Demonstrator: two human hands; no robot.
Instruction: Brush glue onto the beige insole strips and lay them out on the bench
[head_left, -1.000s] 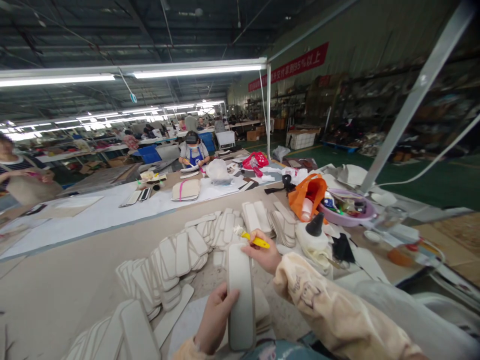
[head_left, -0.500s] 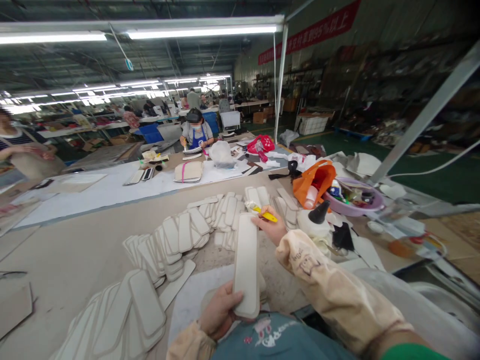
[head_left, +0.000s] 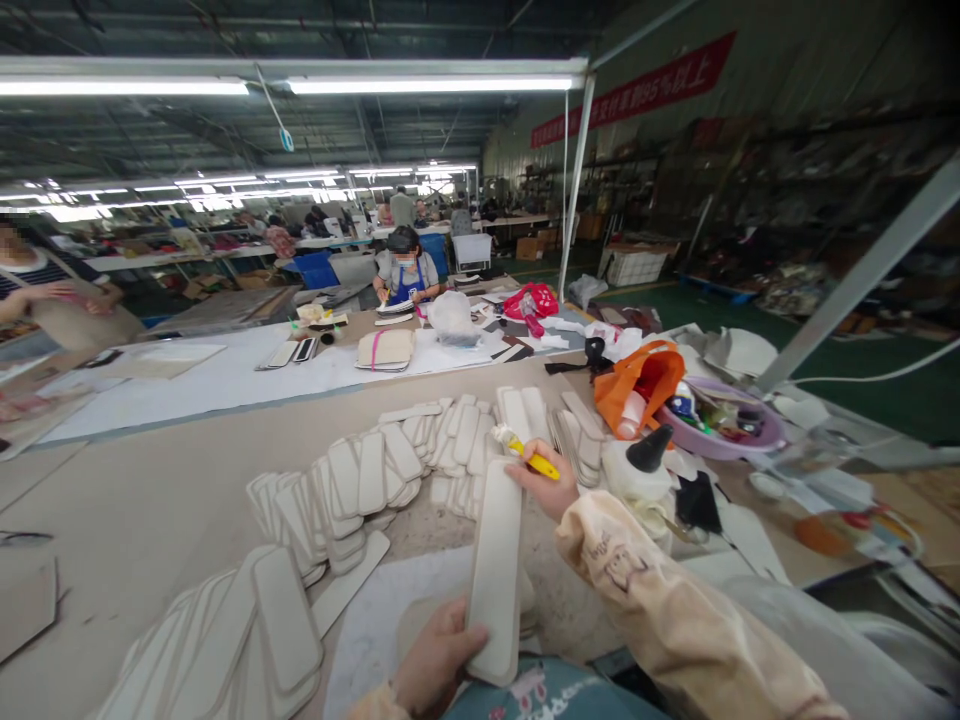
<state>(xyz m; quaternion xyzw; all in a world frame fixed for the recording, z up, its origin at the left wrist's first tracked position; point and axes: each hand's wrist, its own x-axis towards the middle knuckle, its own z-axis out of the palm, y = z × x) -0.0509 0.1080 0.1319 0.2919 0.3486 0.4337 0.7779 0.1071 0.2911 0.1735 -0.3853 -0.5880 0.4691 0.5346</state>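
A long white panel [head_left: 496, 570] with rounded ends stands tilted before me. My left hand [head_left: 440, 648] is closed on its lower end, thumb on the front face. Up at the panel's top right corner is my right hand [head_left: 551, 485], wrapped round a brush [head_left: 536, 460] with a yellow handle and whitish, coated bristles. Its fingertips also touch the panel's edge. Similar panels lie fanned out in overlapping rows: a near-left group [head_left: 285, 620], a middle group [head_left: 370, 472] and a far group [head_left: 465, 430]. A white sheet [head_left: 375, 610] lies under the held panel.
On the right stand a white bottle [head_left: 637, 475] with a black cone tip, an orange bag [head_left: 611, 395] and a purple basin [head_left: 731, 450] of odds and ends. A metal post [head_left: 862, 270] rises beyond. Across the table a co-worker [head_left: 409, 270] sits; another person [head_left: 60, 300] is far left.
The camera view has tilted up slightly, so the scene sits lower in the picture. Both hands keep hold of the panel and brush, with little movement between them.
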